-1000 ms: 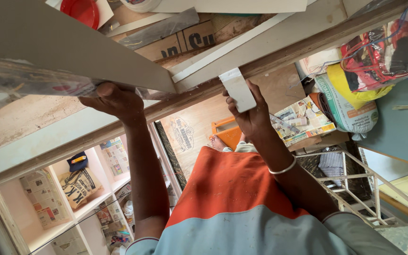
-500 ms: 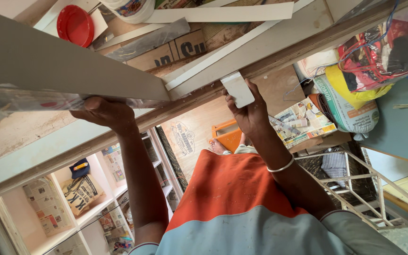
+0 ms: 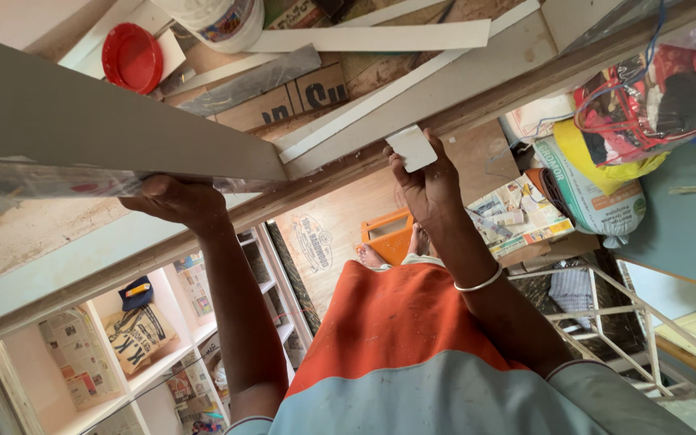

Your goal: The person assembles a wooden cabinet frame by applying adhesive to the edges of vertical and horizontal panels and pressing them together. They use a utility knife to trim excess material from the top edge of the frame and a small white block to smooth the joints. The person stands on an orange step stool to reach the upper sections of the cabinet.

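My left hand, fingers curled, grips the long grey board in the upper left; it looks stiff and heavy, best held near its edge. My right hand pinches a small white block, light and rigid, at centre-top. Since earlier, the board has dropped lower.

Carpentry workshop w/ cut laminate boards, plywood, unfinished shelving.

A small flat white rectangular block is pinched at the fingertips, tilted, just beside the edge of a long pale wooden plank. A long grey laminate board, its lower edge wrapped in clear plastic film, slopes across the upper left, gripped from below.
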